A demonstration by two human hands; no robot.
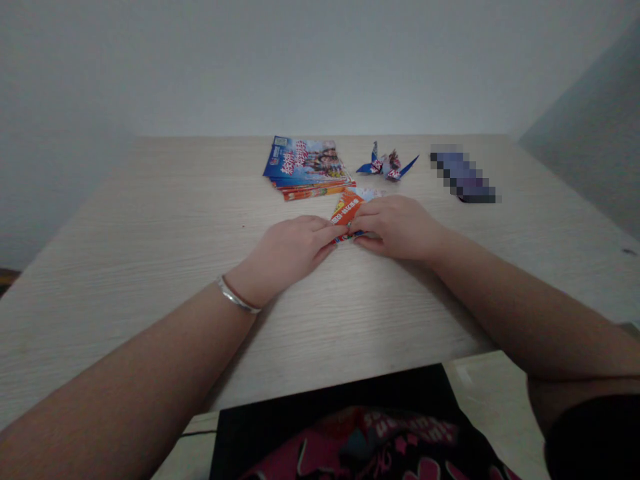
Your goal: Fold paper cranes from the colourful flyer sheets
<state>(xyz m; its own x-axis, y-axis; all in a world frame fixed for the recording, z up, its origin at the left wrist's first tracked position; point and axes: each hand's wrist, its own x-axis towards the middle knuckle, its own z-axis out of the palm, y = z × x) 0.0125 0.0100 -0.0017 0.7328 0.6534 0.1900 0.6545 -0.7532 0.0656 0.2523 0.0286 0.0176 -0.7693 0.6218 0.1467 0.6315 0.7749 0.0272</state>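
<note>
There are two hands, one left hand and one right hand, and there is one bracelet. I count one table, one folded sheet and one folded paper figure. There is one stack of leaflets; the leaflets are several, but they overlap, so their exact number I cannot tell. One pixelated object is also counted.
</note>
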